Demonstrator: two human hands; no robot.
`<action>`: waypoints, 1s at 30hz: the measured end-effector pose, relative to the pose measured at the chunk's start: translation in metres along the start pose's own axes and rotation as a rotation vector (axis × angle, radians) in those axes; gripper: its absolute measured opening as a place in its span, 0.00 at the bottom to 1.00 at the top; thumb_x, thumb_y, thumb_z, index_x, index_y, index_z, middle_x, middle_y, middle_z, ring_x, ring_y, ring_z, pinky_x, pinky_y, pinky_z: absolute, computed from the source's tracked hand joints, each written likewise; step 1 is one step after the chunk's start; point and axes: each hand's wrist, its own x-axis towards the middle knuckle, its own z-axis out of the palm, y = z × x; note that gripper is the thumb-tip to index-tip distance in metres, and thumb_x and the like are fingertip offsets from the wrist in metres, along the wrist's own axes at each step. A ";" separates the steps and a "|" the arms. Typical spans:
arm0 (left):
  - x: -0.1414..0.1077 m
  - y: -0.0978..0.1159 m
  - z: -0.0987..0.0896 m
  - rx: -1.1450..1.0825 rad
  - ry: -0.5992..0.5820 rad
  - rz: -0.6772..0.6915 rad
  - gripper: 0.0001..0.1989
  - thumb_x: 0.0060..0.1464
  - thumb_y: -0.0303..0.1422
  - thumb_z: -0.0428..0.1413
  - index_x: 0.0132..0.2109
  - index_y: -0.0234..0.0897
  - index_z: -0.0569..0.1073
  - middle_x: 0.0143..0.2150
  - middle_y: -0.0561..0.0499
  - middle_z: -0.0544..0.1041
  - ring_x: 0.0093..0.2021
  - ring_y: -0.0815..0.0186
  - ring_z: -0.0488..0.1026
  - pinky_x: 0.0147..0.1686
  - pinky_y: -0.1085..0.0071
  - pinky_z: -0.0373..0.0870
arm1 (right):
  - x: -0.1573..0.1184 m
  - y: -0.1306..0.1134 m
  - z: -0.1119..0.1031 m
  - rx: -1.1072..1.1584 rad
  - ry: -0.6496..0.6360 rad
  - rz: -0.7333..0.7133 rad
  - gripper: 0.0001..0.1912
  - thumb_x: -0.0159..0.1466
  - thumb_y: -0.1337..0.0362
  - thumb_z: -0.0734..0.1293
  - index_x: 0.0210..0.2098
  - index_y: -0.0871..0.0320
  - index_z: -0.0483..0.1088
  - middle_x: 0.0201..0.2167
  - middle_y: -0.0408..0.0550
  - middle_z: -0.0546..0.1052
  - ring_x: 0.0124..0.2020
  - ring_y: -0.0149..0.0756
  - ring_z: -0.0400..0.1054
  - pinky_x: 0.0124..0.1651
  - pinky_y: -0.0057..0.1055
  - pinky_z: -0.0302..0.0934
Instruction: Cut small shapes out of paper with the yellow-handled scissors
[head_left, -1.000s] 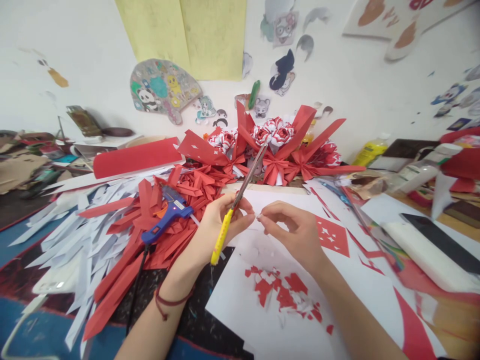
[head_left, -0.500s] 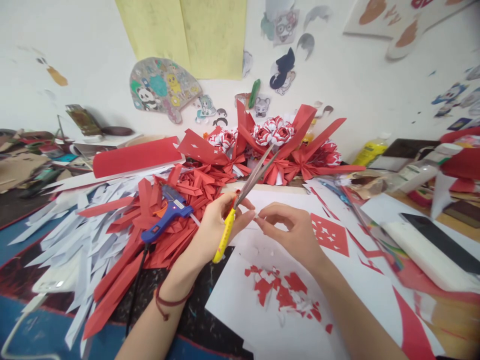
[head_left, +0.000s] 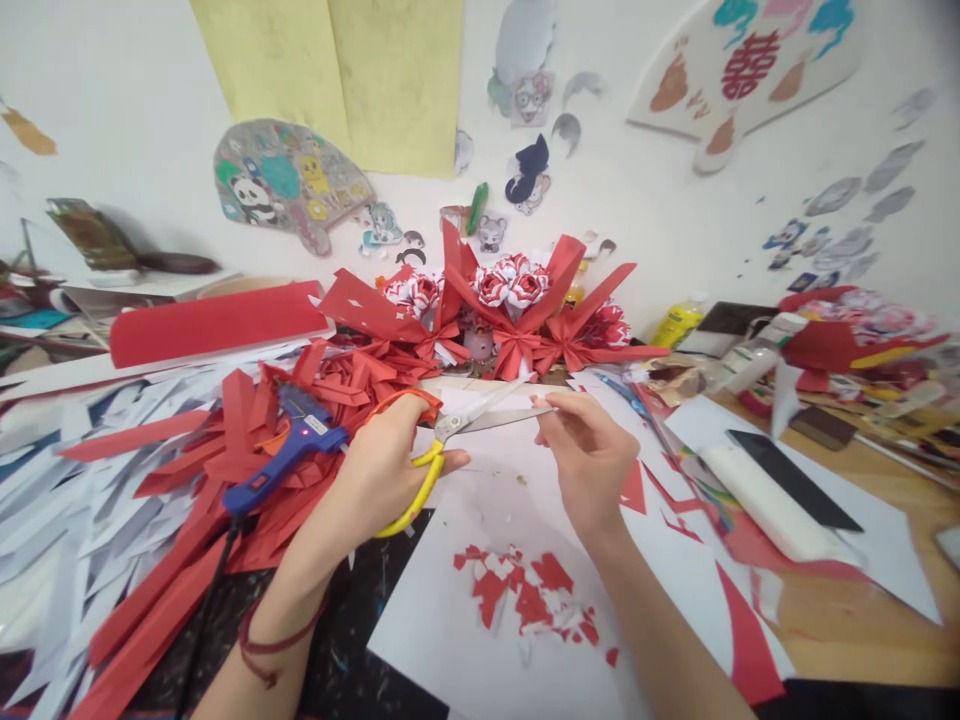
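Note:
My left hand [head_left: 375, 465] is closed on a pair of scissors [head_left: 429, 487] with yellow and orange handles. The blades are spread slightly apart and point to the right. My right hand [head_left: 591, 450] is pinched at the blade tips, its fingertips beside the lower blade; whatever it holds is too small to make out. Below both hands, a pile of red and white paper scraps [head_left: 531, 603] lies on a white sheet [head_left: 420, 622].
A blue glue gun [head_left: 289, 465] rests on folded red paper strips [head_left: 161, 580], with white strips [head_left: 56, 510] farther left. Red-wrapped paper flowers [head_left: 514, 283] stand against the wall. To the right are a black phone [head_left: 795, 480] and a yellow bottle [head_left: 679, 322].
The scissors have swung from pointing up in my left hand to pointing right. My fingertips have moved apart, and my right hand is now at the blade tips. The view has turned right.

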 end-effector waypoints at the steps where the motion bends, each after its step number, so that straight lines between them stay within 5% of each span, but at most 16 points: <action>1: 0.000 0.000 0.001 0.011 -0.004 -0.007 0.20 0.48 0.46 0.57 0.41 0.37 0.65 0.34 0.52 0.70 0.32 0.65 0.65 0.31 0.70 0.58 | 0.000 0.001 0.000 -0.002 -0.012 -0.013 0.04 0.58 0.64 0.69 0.34 0.56 0.75 0.33 0.46 0.75 0.25 0.28 0.66 0.28 0.30 0.66; 9: -0.002 0.007 0.002 -0.021 -0.022 0.024 0.21 0.47 0.49 0.58 0.40 0.37 0.66 0.34 0.51 0.71 0.34 0.63 0.68 0.33 0.69 0.61 | -0.006 0.006 0.003 -0.033 -0.212 -0.087 0.05 0.58 0.70 0.68 0.33 0.55 0.75 0.34 0.47 0.76 0.34 0.34 0.70 0.29 0.30 0.66; 30: -0.004 0.010 0.005 -0.043 -0.023 0.016 0.18 0.49 0.47 0.57 0.37 0.37 0.65 0.30 0.53 0.69 0.31 0.65 0.67 0.31 0.71 0.59 | -0.009 0.005 0.007 -0.068 -0.245 -0.076 0.07 0.57 0.72 0.67 0.33 0.56 0.75 0.31 0.44 0.75 0.26 0.30 0.66 0.30 0.31 0.64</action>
